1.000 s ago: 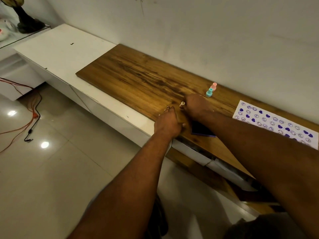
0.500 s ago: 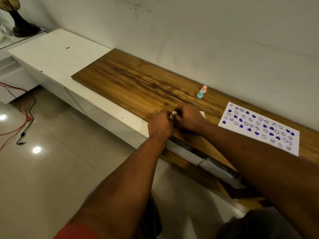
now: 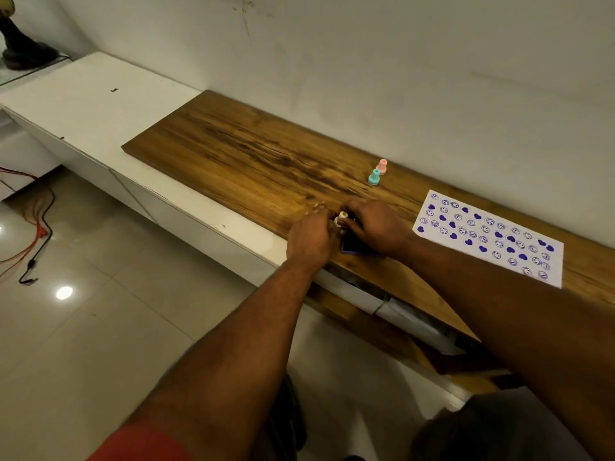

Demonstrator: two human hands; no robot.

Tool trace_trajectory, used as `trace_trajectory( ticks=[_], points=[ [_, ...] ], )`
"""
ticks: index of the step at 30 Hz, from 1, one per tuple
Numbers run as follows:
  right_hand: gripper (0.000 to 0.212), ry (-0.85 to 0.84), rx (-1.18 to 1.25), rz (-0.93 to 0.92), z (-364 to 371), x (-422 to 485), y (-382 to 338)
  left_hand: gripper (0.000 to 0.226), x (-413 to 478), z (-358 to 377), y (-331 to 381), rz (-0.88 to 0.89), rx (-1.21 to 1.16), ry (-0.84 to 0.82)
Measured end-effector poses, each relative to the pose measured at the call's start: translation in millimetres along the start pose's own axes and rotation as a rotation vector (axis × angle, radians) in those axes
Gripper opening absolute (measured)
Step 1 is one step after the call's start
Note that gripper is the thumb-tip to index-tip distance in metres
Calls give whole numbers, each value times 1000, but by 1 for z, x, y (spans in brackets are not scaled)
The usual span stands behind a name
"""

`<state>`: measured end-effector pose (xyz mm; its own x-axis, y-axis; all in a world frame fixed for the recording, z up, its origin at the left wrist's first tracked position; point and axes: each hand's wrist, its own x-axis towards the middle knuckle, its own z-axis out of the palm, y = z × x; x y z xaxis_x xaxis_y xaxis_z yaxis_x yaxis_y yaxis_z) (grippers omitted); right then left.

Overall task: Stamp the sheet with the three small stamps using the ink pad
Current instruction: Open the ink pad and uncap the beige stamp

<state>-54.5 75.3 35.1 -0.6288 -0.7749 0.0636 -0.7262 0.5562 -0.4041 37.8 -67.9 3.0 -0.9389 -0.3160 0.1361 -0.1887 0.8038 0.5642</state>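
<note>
A dark purple ink pad lies on the wooden board near its front edge. My right hand pinches a small white stamp just over the pad's far left corner. My left hand presses against the pad's left side, fingers curled at its edge and touching the stamp. A teal stamp and a pink stamp stand upright side by side farther back near the wall. The white sheet, covered in purple hearts and smiley prints, lies to the right.
The board rests on a long white cabinet against the wall. A drawer hangs partly open below the front edge. Orange and black cables trail on the tiled floor at left. A dark lamp base stands far left.
Both hands have closed in together over the ink pad, with the white stamp still between them. The pad, hidden half a second ago, shows below the hands again.
</note>
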Motion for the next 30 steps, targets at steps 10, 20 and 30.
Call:
trace_trajectory(
  ticks=[10, 20, 30],
  points=[
    [28, 36, -6, -5, 1, -20, 6, 37, -4, 4, 7, 69, -24, -61],
    [33, 35, 37, 183, -2, -55, 31, 25, 4, 7, -15, -41, 99, -72],
    [29, 41, 17, 193, 2, -62, 35, 70, 10, 13, -6, 149, 51, -168]
  ],
)
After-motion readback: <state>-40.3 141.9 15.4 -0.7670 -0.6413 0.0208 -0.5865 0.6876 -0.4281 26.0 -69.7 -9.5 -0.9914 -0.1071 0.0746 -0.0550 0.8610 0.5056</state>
